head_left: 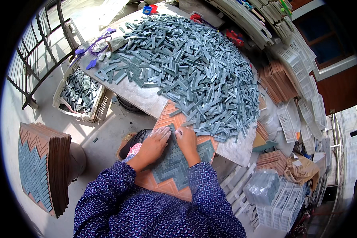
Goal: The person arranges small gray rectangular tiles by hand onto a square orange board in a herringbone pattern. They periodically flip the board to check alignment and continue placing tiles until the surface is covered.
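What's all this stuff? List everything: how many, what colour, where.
Table: one, pale, ahead
Loose strips: countless, grey-green, heaped there
Tray: one, orange, table's near edge
Set strips: many, grey-green, inside tray
Tray stacks: several, orange, left and right
Floor crate: one, whitish, left
Gloves: some, whitish, table's left end
Cups: two, blue and red, beyond heap
Crates: several, white, right
Railing: one, black, upper left
Sleeves: two, patterned blue, lower middle
Left hand: one, bare, over tray
Right hand: one, bare, over tray
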The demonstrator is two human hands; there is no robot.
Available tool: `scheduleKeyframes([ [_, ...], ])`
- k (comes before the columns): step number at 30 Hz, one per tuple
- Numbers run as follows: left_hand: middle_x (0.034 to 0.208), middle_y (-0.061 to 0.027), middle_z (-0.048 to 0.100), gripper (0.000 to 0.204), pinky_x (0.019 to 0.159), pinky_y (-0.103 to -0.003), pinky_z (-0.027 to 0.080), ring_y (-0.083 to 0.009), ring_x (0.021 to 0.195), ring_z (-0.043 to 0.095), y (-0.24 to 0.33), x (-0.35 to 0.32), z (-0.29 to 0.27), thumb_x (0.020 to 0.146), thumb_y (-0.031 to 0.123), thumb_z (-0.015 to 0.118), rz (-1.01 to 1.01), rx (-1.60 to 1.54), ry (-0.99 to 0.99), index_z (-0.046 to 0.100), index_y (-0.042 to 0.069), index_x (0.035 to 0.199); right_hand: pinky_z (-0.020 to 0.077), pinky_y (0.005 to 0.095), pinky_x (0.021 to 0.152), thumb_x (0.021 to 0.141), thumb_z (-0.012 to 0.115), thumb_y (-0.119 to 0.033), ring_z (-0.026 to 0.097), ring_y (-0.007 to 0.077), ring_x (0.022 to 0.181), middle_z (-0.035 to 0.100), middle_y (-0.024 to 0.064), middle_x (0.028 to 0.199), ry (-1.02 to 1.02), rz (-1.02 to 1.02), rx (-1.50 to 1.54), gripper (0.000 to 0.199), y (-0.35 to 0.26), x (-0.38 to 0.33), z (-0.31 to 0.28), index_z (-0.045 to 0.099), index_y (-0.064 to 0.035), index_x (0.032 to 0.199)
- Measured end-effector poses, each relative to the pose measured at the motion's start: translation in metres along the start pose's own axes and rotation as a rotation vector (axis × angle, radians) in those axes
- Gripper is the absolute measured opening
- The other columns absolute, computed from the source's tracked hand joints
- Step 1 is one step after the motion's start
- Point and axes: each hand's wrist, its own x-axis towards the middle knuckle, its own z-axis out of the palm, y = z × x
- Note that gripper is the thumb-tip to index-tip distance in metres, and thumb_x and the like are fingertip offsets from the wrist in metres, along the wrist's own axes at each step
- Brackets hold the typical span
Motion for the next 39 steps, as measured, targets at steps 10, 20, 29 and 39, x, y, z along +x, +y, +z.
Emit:
scheduleKeyframes([
  [10, 0.139, -0.0176, 0.042, 0.058, 0.11, -0.043, 0.026, -0.0307, 0.131, 0.037, -0.008, 0.001, 0.005, 0.081, 0.017, 0.063, -0.077, 0.08, -0.054, 0.043, -0.002, 0.132, 0.0466, 0.04, 0.071, 0.073, 0.065, -0.007, 0.059, 0.0348, 0.079, 0.062, 0.0166, 0.084, -0.114, -0.161, 0.194, 0.015, -0.005, 0.033, -0.015, 0.065, -0.0012, 0.087],
  [20, 0.084, -0.0104, 0.059, 0.007, 0.074, -0.04, 0.045, -0.0306, 0.084, 0.054, -0.025, 0.022, -0.003, 0.073, 0.006, 0.064, -0.214, -0.114, 0.295, 0.064, 0.003, 0.08, 0.0478, 0.0388, 0.069, 0.071, 0.066, -0.002, 0.06, 0.0326, 0.077, 0.061, 0.0156, 0.086, -0.27, -0.055, 0.268, 0.025, 0.005, 0.032, -0.015, 0.064, -0.0028, 0.095],
  [29, 0.072, -0.0149, 0.057, 0.003, 0.072, -0.04, 0.043, -0.0324, 0.08, 0.054, -0.032, 0.036, 0.006, 0.073, 0.005, 0.063, -0.452, -0.266, 0.153, 0.063, 0.002, 0.075, 0.0465, 0.0399, 0.073, 0.069, 0.068, 0.001, 0.056, 0.0313, 0.089, 0.053, 0.0115, 0.092, -0.034, -0.145, 0.006, 0.027, 0.034, 0.026, -0.029, 0.063, -0.0046, 0.094],
  [39, 0.082, -0.0154, 0.059, 0.009, 0.075, -0.042, 0.043, -0.035, 0.084, 0.054, -0.023, -0.005, -0.007, 0.078, 0.009, 0.061, -0.299, -0.275, 0.329, 0.064, 0.002, 0.082, 0.0487, 0.0316, 0.061, 0.077, 0.064, 0.0, 0.061, 0.0222, 0.07, 0.058, 0.008, 0.078, -0.081, 0.01, 0.427, 0.019, 0.012, 0.041, -0.026, 0.061, -0.0025, 0.095],
])
